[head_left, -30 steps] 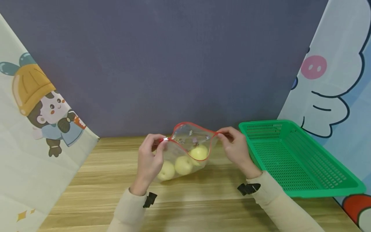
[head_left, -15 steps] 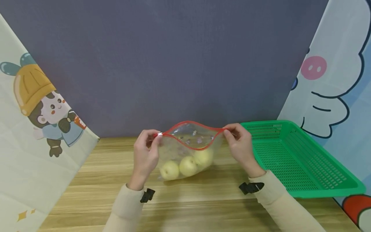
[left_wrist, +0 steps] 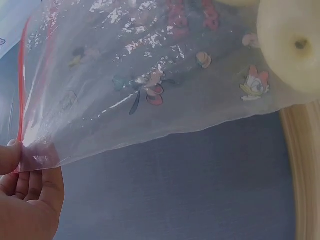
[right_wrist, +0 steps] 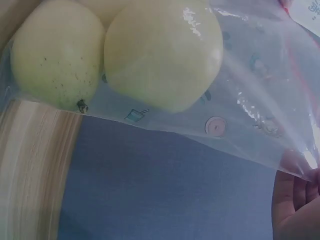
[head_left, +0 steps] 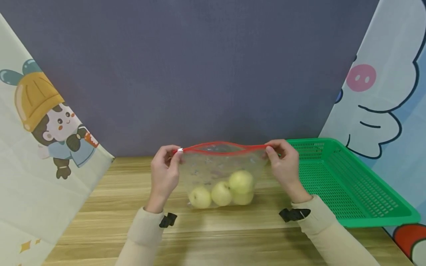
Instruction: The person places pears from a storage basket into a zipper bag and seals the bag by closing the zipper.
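A clear zip bag with a red seal strip is being held up above the desk by both hands. The left top corner of the bag is being pinched by the left hand, thumb and fingers closed on the plastic right beside the small white slider. The opposite top corner is being pinched by the right hand in the same way. The strip is being drawn almost straight between the two hands, with only a slight gap visible along the mouth.

Pale yellow-green pears are being carried in the bottom of the bag, pressed against one another; at least four are being counted in the head view, though their overlap is making an exact count uncertain. The lower edge of the bag is hanging just above or on the desk; which cannot be told.

In the left wrist view, small cartoon prints are being shown on the plastic, and the corner is being gripped between thumb and fingers. In the right wrist view, two pears are being seen through the film, touching.

A green perforated basket is being kept on the desk just to the right of the right hand.
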Demonstrator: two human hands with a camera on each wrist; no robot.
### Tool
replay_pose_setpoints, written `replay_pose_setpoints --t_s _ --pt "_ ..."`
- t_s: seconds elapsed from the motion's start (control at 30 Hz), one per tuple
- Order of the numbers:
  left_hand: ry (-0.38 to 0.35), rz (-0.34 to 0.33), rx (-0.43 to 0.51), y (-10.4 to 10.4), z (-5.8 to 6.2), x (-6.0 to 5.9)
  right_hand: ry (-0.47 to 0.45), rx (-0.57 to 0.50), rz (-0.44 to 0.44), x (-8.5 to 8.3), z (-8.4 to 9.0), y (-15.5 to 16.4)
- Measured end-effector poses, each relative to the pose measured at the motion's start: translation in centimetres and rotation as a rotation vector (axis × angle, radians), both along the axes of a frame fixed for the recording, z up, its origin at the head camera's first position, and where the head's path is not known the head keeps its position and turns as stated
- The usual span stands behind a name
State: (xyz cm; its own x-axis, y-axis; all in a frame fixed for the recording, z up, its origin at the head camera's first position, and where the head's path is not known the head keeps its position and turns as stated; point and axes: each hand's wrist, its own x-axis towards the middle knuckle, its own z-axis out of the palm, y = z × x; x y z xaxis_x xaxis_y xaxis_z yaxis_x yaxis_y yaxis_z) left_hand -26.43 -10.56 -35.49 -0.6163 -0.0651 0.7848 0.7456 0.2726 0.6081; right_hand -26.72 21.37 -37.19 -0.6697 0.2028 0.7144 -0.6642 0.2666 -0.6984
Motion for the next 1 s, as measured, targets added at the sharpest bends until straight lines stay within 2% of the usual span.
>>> replay_pose_setpoints --t_s 0.2,0.43,0.67,1.0 --pt "-0.049 -0.021 0.005 -0.3 0.0 -0.4 -0.016 0.019 -0.022 0.2 0.1 0.6" --pt "-0.098 -0.063 -0.007 -0.3 0.5 -0.6 -0.049 0.047 -0.055 0.4 0.3 1.2" --pt "-0.209 -0.073 0.008 -0.2 0.4 -1.3 -0.117 0.057 -0.09 0.0 0.3 1.3" --pt "-0.231 -0.057 0.025 -0.5 0.5 -2.2 -0.157 0.091 -0.098 -0.7 0.7 1.3"
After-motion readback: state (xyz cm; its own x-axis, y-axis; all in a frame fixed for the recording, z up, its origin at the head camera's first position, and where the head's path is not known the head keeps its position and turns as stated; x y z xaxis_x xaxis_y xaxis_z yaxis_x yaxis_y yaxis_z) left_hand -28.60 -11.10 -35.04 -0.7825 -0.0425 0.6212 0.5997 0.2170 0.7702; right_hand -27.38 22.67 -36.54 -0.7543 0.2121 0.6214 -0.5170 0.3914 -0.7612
